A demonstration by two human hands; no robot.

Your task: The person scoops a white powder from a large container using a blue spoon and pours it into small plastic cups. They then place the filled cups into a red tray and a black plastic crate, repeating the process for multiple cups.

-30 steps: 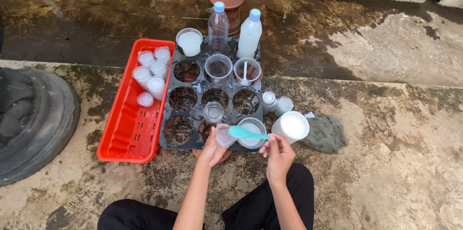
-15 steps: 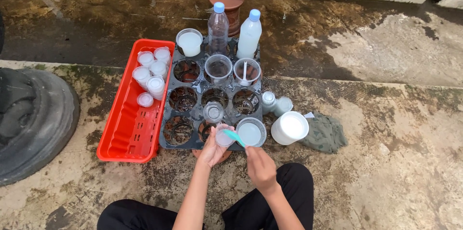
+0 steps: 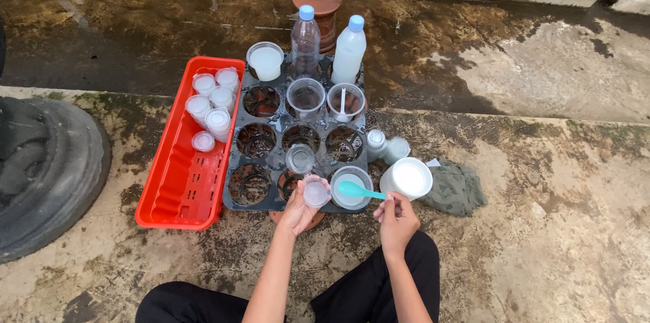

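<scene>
Tray (image 3: 233,181) packed w/ cups; bare concrete (image 3: 555,228) free on rt.

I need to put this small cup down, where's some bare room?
The near half of the red plastic basket is bare; its far end holds lidded white cups. Concrete floor right of the green cloth is open. The black cell tray is crowded.

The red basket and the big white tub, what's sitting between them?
In the head view, a black seedling tray lies between the red basket and the white tub, holding soil-filled cells and clear cups.
</scene>
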